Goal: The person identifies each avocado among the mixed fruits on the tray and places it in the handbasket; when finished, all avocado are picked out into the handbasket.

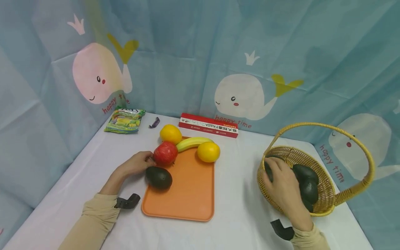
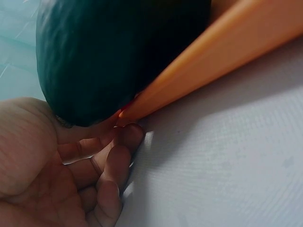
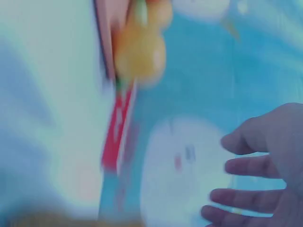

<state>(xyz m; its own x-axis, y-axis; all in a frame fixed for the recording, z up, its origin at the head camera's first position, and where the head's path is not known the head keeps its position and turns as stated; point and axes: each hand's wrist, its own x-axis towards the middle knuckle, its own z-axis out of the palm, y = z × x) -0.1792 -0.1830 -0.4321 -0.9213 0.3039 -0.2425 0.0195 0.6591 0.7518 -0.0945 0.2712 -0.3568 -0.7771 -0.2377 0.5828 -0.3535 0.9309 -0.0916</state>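
My left hand (image 1: pixel 139 164) is at the left edge of an orange tray (image 1: pixel 190 194). In the left wrist view its thumb and curled fingers pinch the tray's rim, under a dark green avocado (image 2: pixel 113 56). That avocado (image 1: pixel 158 178) lies at the tray's left side, below a red pomegranate (image 1: pixel 165 152). A banana (image 1: pixel 193 142) and two yellow-orange round fruits (image 1: pixel 208 152) lie at the tray's far end. My right hand (image 1: pixel 282 184) is over the left side of a wicker basket (image 1: pixel 326 194) that holds several dark avocados (image 1: pixel 307 189). Its fingers (image 3: pixel 251 166) are spread in the right wrist view, with nothing held.
A red and white pasta box (image 1: pixel 208 125) lies at the back. Left of it are a small purple object (image 1: pixel 154 122) and a green snack packet (image 1: pixel 125 120). The basket's tall handle (image 1: pixel 359 146) arches above it. A whale-print curtain (image 1: pixel 187 52) hangs behind the white table.
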